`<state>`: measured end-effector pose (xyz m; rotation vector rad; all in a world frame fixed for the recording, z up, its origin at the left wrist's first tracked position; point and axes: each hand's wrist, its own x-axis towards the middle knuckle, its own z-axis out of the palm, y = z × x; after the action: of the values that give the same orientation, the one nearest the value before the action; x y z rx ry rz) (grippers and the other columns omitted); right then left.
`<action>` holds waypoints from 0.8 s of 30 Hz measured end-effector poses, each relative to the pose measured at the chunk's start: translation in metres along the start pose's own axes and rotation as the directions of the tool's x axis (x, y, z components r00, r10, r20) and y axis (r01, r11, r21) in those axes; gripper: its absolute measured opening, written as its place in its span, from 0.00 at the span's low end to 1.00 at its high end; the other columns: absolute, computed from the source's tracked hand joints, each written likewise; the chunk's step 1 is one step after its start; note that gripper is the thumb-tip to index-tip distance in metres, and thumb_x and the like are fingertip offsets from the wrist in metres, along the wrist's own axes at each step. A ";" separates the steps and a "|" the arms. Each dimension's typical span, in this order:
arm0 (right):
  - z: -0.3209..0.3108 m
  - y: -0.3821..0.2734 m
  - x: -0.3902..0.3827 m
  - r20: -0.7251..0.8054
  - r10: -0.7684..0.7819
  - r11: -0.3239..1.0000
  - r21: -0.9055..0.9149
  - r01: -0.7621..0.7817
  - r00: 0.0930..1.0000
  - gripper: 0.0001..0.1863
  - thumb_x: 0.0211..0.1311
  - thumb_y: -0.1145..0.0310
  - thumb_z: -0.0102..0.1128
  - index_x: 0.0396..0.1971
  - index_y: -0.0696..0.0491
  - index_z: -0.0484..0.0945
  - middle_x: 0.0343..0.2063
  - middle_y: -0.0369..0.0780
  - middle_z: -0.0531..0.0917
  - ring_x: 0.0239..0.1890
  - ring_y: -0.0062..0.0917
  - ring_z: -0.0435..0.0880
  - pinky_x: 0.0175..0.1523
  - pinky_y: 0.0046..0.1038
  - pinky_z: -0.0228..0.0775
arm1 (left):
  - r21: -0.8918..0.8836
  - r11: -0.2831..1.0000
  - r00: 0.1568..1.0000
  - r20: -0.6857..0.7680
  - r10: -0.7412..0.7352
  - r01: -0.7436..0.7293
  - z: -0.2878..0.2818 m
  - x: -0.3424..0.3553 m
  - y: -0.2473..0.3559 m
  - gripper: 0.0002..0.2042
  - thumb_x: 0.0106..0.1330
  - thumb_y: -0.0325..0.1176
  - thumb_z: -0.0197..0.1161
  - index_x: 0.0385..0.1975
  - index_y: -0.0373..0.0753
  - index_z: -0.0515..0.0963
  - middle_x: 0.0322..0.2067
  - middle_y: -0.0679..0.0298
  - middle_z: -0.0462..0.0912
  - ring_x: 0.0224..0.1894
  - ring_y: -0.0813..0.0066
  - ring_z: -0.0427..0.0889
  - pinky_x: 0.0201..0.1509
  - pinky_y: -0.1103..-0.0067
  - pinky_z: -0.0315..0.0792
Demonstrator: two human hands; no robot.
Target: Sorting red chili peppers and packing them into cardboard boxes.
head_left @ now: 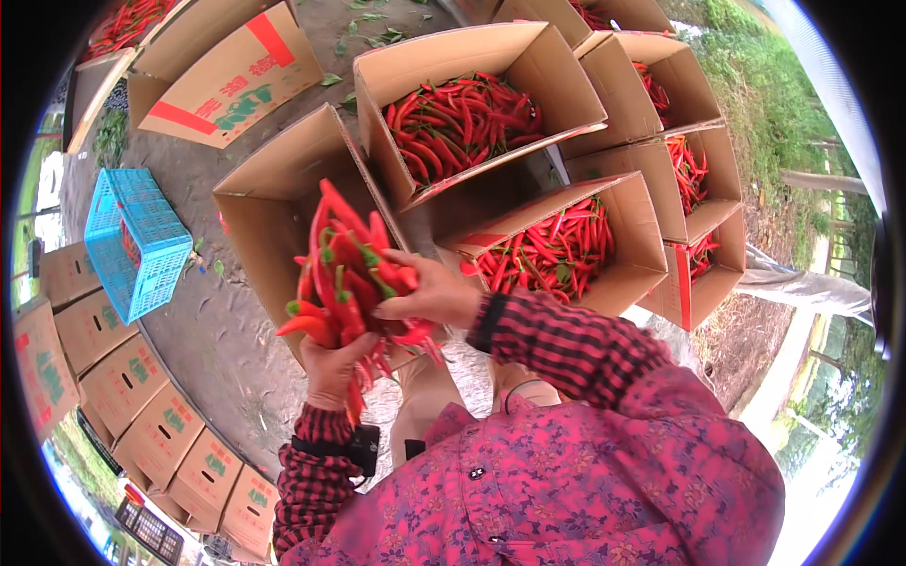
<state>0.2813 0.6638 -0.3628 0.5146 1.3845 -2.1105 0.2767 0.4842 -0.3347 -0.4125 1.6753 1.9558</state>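
Observation:
A thick bunch of long red chili peppers point(342, 269) with green stems is gathered between my hands. My left hand point(330, 373) wraps round its lower left side. From the right, my right hand point(429, 294) closes over the bunch, thumb pressed against the peppers. Below them lies the near part of an open cardboard box point(260, 255), whose inside is partly hidden by the bunch. Behind it to the right stands another open box point(481, 47) holding a heap of red chilies point(462, 123). Beside my right forearm, a third box point(642, 255) also holds chilies point(557, 247).
Several more open boxes point(703, 94) with chilies stand along the right. A blue plastic crate point(142, 245) is on the ground at left. Upright cardboard boxes point(170, 424) line the lower left. Another box point(226, 75) stands at the far left, with leaves scattered on the ground.

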 end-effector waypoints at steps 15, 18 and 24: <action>-0.049 0.111 0.018 0.397 -0.120 0.864 -0.410 0.293 0.910 0.30 0.52 0.56 0.55 0.53 0.54 0.62 0.58 0.49 0.57 0.61 0.36 0.55 0.61 0.31 0.50 | 0.354 0.930 0.898 -0.435 0.064 0.105 -0.063 0.108 -0.138 0.18 0.50 0.20 0.53 0.44 0.31 0.68 0.39 0.60 0.72 0.38 0.74 0.71 0.43 0.81 0.67; -0.094 0.105 -0.044 0.307 -0.010 0.965 -0.247 0.090 0.952 0.25 0.53 0.62 0.56 0.50 0.58 0.65 0.51 0.48 0.68 0.55 0.31 0.65 0.56 0.28 0.59 | 0.411 0.911 0.905 -0.397 0.153 0.026 -0.015 0.090 -0.140 0.12 0.52 0.19 0.52 0.37 0.33 0.69 0.33 0.65 0.72 0.35 0.79 0.71 0.42 0.85 0.66; -0.217 0.125 -0.121 -0.018 0.115 0.992 0.045 -0.114 0.993 0.15 0.53 0.67 0.57 0.40 0.58 0.73 0.32 0.36 0.78 0.38 0.18 0.74 0.45 0.19 0.66 | 0.199 0.970 0.988 0.102 0.118 -0.137 0.145 0.063 -0.124 0.06 0.56 0.19 0.51 0.34 0.33 0.69 0.30 0.67 0.71 0.34 0.84 0.71 0.41 0.88 0.65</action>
<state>0.4572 0.8538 -0.4650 0.6204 1.2903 -2.0525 0.3113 0.6498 -0.4438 -0.1403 1.8630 1.8352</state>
